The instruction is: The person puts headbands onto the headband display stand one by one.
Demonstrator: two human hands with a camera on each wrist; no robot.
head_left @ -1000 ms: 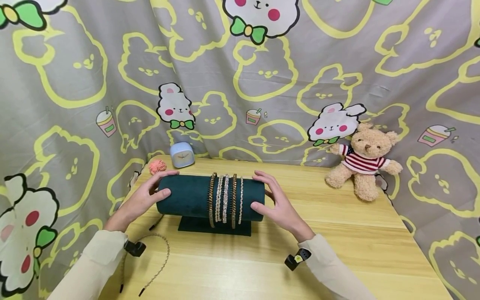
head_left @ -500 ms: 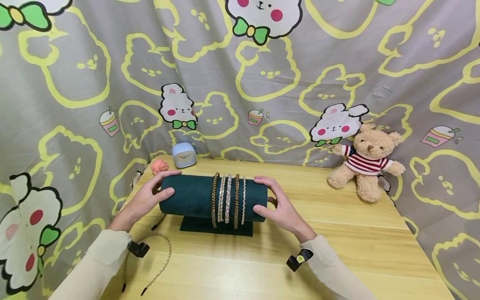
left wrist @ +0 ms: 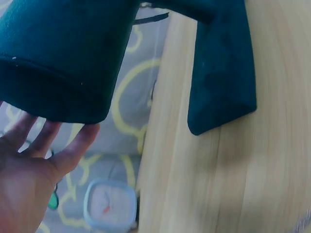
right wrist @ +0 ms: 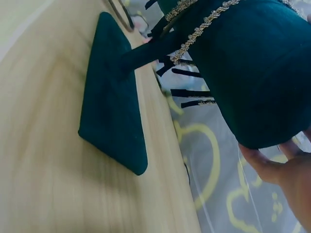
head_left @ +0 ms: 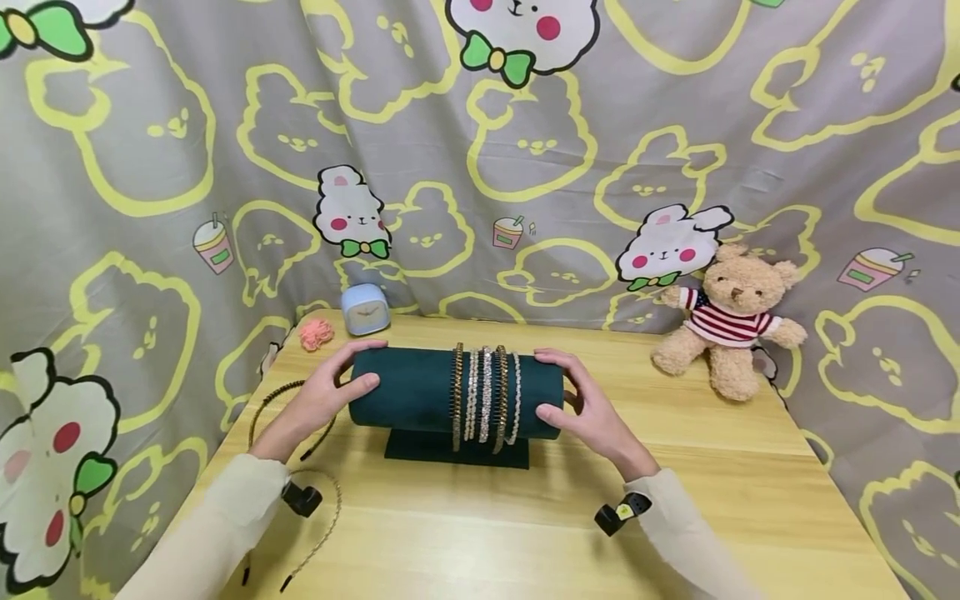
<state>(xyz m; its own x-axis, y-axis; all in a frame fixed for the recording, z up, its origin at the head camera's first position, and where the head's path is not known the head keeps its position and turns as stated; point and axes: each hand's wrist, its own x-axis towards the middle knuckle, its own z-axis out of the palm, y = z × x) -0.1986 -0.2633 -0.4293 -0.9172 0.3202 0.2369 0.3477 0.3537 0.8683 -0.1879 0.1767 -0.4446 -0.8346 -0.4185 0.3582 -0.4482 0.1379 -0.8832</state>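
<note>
A dark green velvet headband stand (head_left: 405, 387), a horizontal roll on a flat base (head_left: 457, 452), is between both hands. Several headbands (head_left: 486, 396), gold-brown, pearly and sparkling, circle its right half. My left hand (head_left: 322, 400) grips the left end, thumb on the front face. The right hand (head_left: 592, 417) holds the opposite end in the same way. In the left wrist view the left fingers (left wrist: 73, 150) touch the roll's end rim. Dark tips of the headbands (right wrist: 192, 93) hang below the roll in the right wrist view, near the right thumb (right wrist: 260, 162).
Beside the left forearm lie a thin beaded headband (head_left: 333, 517) and a dark headband (head_left: 262, 404), partly covered by the arm. A blue clock (head_left: 365, 310) and a pink fluffy ball (head_left: 317, 334) stand at the back left. A teddy bear (head_left: 731, 325) sits back right against the patterned curtain.
Both hands have shifted the headband stand to the right across the table, with its headbands still on it. More of the dark headband by the left forearm now shows.
</note>
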